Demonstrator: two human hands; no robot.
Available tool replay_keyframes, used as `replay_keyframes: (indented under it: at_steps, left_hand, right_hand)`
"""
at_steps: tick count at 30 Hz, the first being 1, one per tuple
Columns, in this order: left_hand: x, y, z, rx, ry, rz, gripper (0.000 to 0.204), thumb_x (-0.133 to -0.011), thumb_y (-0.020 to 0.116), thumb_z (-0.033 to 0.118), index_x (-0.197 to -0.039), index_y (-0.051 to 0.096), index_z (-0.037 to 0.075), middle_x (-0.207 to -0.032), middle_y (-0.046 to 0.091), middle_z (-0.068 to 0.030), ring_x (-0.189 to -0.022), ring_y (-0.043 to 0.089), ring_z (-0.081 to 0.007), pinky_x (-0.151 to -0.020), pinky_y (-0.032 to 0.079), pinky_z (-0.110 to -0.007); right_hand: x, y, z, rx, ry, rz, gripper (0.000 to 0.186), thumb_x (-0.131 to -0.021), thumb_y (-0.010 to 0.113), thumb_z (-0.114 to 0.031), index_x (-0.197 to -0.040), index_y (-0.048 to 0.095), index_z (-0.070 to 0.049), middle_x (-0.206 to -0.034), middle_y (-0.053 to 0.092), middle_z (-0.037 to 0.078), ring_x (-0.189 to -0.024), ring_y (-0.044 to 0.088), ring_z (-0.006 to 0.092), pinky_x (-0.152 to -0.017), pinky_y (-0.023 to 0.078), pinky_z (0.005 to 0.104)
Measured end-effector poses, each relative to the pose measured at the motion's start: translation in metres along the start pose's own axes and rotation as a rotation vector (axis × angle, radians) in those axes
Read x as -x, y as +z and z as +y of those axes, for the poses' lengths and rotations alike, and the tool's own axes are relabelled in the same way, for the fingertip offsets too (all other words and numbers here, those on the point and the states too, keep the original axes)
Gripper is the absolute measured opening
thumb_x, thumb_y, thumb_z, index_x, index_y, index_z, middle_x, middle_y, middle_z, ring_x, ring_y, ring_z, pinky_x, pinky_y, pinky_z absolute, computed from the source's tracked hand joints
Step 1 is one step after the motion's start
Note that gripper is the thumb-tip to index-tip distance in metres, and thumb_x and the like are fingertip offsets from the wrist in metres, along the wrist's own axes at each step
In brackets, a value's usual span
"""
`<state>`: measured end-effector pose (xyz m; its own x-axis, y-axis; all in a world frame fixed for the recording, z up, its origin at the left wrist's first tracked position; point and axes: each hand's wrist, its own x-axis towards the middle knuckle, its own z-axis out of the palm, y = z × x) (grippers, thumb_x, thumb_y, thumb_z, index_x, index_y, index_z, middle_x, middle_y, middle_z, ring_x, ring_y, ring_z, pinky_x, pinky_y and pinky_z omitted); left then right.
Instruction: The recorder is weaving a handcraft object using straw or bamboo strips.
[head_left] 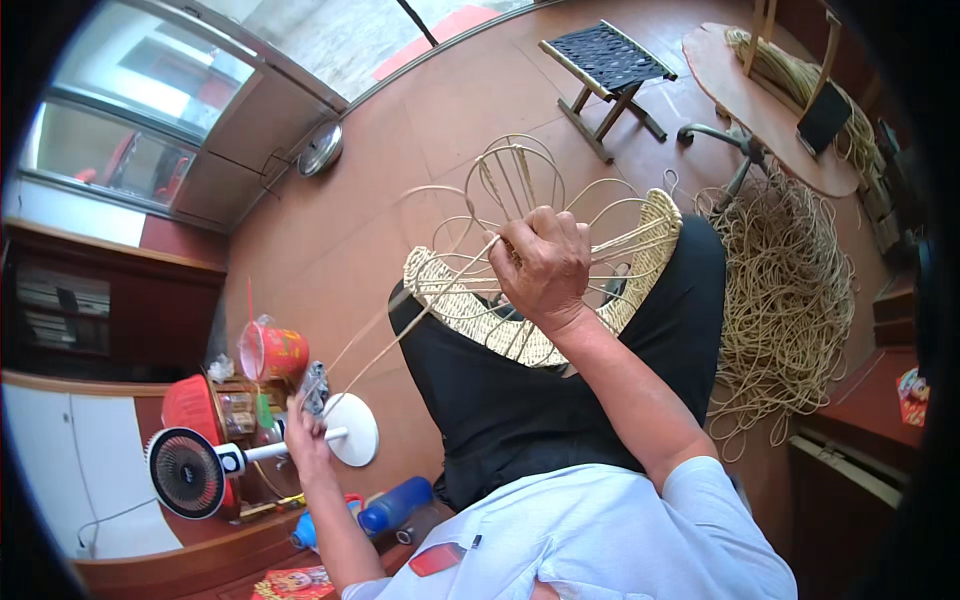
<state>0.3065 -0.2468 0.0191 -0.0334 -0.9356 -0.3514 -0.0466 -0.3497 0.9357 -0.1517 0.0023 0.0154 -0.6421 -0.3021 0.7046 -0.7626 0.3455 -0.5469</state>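
Observation:
A partly woven piece rests across my thighs, with a curved beige cord band (470,312) and a bare frame of thin looped rods (510,165) rising at its far side. My right hand (545,262) is closed in a fist over the middle of this frame, gripping cord; the fingertips are hidden underneath. From there, strands of beige cord (397,338) stretch down to the left. My left hand (308,440), held out low at the left, has its fingers closed round the far part of that cord.
On the floor at right lies a big tangled heap of cord (780,310). A folding stool (612,58) and an oval-topped table (735,90) stand beyond. At left are a white fan (188,472), a red bucket (272,352) and a blue bottle (396,503).

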Motion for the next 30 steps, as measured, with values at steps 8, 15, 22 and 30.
replay_keyframes:
  at_steps: [8, 15, 22, 30]
  left_hand:
    - [-0.085, -0.275, -0.081, -0.292, -0.246, 0.611, 0.032, -0.111, 0.059, 0.045, -0.103, 0.071, 0.016, -0.091, 0.067, -0.0051, -0.071, 0.063, -0.0224, -0.058, 0.049, -0.039]
    - [-0.058, -0.18, -0.09, -0.903, 0.393, 0.532, 0.048, -0.111, 0.068, 0.029, -0.142, 0.069, -0.008, -0.134, 0.077, -0.0195, -0.124, 0.072, -0.0348, -0.112, 0.053, -0.046]
    - [0.2, 0.23, -0.017, -0.769, 1.19, -0.764, 0.021, -0.1, 0.074, -0.002, -0.12, 0.078, 0.003, -0.11, 0.077, -0.0152, -0.098, 0.077, -0.0307, -0.085, 0.062, -0.04]
    - [0.155, 0.377, -0.037, -0.494, 1.368, -0.405, 0.022, -0.103, 0.075, 0.008, -0.125, 0.072, 0.004, -0.106, 0.076, -0.0173, -0.092, 0.077, -0.0373, -0.079, 0.063, -0.046]
  right_hand:
    - [0.0, -0.013, 0.006, -0.071, 0.044, -0.004, 0.015, -0.094, 0.081, -0.025, -0.088, 0.07, -0.018, -0.089, 0.062, 0.0, -0.088, 0.062, 0.0239, -0.08, 0.045, 0.0445]
    - [-0.013, -0.014, -0.003, -0.172, 0.033, -0.044, 0.015, -0.097, 0.081, -0.026, -0.094, 0.071, -0.016, -0.087, 0.068, 0.003, -0.085, 0.067, 0.0276, -0.076, 0.048, 0.0446]
    - [-0.026, -0.036, 0.011, -0.231, 0.159, -0.231, 0.024, -0.104, 0.08, -0.028, -0.096, 0.07, -0.008, -0.076, 0.072, 0.01, -0.074, 0.073, 0.0339, -0.07, 0.054, 0.0477]
    - [-0.036, -0.038, 0.029, -0.393, 0.279, -0.327, 0.02, -0.106, 0.079, -0.022, -0.101, 0.072, -0.005, -0.078, 0.076, 0.012, -0.07, 0.076, 0.0259, -0.067, 0.057, 0.0391]
